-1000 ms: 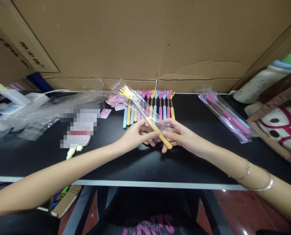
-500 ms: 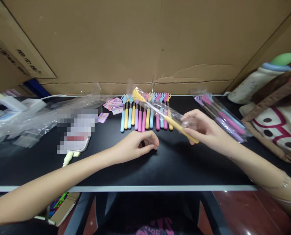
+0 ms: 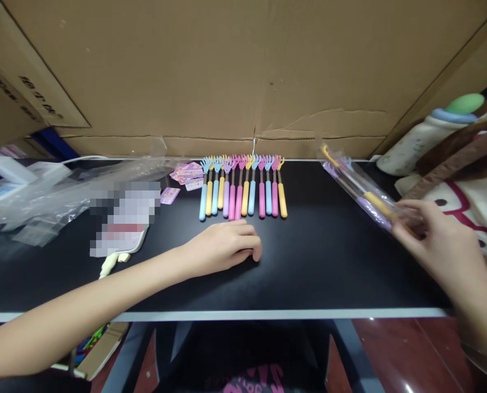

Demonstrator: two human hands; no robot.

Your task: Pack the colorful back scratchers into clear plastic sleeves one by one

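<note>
The scratchers [image 3: 245, 197] are blue, yellow, purple and pink.

The person is wearing a dark top [image 3: 211, 357] bearing pink lettering [image 3: 254, 382]. A black sleeve [image 3: 55, 383] is showing by the left arm [image 3: 104, 308]; a thin, silvery bangle [image 3: 483, 361] is circling the right arm [image 3: 479, 311].

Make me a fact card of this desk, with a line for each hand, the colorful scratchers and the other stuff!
Left hand: curled above the black table, near the row's handles; nothing seen in it
Right hand: holding a yellow scratcher over a wrapped purple scratcher
Scratcher row: side by side, hand-shaped ends toward the cardboard; blue, yellow, purple and pink
Left of row: small printed cards and clear plastic
Far right: pale bottle with a green top, beside a brown-and-white bag
</note>
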